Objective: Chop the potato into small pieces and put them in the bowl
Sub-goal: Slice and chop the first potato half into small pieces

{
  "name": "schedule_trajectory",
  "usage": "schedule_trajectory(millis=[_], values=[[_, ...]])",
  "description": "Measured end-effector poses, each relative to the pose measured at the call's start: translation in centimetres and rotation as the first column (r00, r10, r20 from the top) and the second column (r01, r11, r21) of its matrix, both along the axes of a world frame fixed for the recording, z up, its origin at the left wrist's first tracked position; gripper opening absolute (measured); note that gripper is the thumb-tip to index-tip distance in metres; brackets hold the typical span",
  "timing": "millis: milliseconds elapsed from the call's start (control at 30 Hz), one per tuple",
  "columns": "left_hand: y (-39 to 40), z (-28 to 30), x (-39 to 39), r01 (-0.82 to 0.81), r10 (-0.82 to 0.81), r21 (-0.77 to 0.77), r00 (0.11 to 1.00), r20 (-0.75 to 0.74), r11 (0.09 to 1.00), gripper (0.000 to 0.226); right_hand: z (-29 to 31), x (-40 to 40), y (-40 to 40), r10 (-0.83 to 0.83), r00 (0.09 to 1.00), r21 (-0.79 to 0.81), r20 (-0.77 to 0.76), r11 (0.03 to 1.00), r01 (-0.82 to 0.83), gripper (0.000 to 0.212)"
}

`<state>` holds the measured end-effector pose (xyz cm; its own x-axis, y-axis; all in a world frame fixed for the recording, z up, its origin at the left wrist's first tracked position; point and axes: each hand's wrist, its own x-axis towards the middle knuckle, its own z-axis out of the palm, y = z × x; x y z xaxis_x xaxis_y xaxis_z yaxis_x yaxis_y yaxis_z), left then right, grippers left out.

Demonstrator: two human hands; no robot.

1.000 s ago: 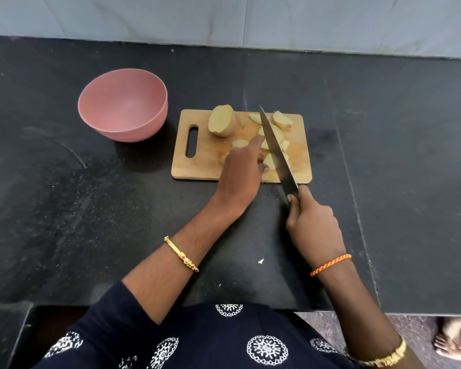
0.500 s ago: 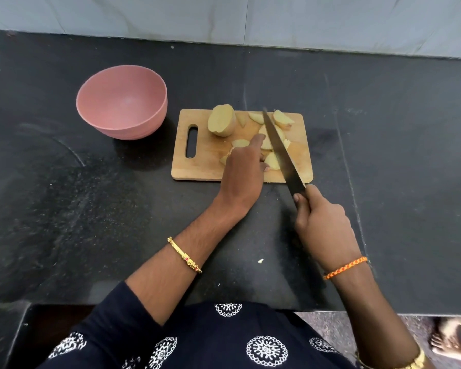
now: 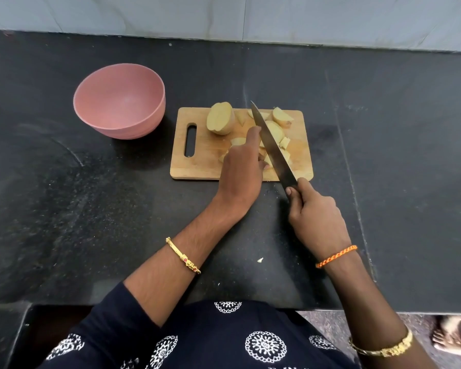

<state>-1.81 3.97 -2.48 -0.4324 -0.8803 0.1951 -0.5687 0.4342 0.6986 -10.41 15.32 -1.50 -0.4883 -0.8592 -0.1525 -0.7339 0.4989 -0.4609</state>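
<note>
Left hand point(image 3: 241, 169) pins pale potato pieces point(image 3: 276, 134) on the wooden cutting board point(image 3: 197, 166) — fingertips should stay tucked; right hand point(image 3: 314, 217) grips the long steel knife point(image 3: 272, 145). Pink plastic bowl point(image 3: 119, 101) sits beside the board, holding nothing.

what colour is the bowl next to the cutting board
The bowl is a plain matte pink, with no pattern, seen best in the head view.

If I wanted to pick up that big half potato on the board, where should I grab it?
Probably grip the half potato across its rounded sides, coming from above on the handle-slot end of the cutting board. Its flat cut face is tilted up and it lies apart from the knife and left hand.
</note>
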Motion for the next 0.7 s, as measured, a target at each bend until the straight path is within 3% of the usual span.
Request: schedule_trajectory(millis=[400,700], values=[[0.0,-0.1,0.0,-0.004,0.004,-0.017,1.0,-0.016,1.0,0.057,1.9,-0.7,-1.0,0.078,0.997,0.25,0.017,0.965,-0.079,0.016],[-0.2,-0.3,-0.3,-0.022,0.024,-0.051,0.998,0.054,0.998,0.058,2.4,-1.3,-0.5,0.075,0.997,0.151,0.02,0.985,-0.078,0.018]])
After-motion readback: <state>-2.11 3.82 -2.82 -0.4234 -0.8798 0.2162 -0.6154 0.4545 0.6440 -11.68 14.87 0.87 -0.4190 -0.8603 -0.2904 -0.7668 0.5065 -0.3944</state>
